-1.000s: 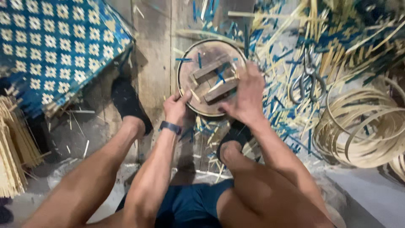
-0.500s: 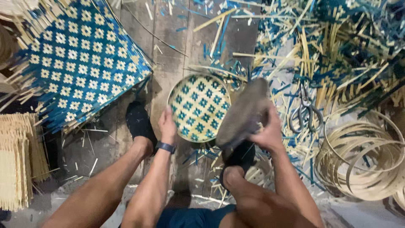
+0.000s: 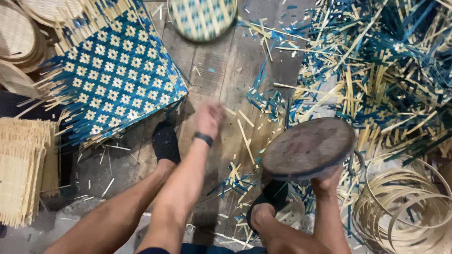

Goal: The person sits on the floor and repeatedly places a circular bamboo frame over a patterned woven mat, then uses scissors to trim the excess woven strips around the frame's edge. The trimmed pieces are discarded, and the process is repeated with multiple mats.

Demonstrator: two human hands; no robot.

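Right hand (image 3: 327, 184) (mostly hidden) grips round wooden disc (image 3: 308, 148); left hand (image 3: 209, 117) blurred, empty, fingers loosely apart.

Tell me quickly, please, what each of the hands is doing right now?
Left hand: empty, blurred; open or closed cannot be told.
Right hand: closed on the edge of the round wooden disc, holding it up.

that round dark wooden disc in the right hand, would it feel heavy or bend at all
The wooden disc looks thick and solid, so probably stiff and fairly heavy for its size. The right hand grips only its lower edge, so it may tend to tip.
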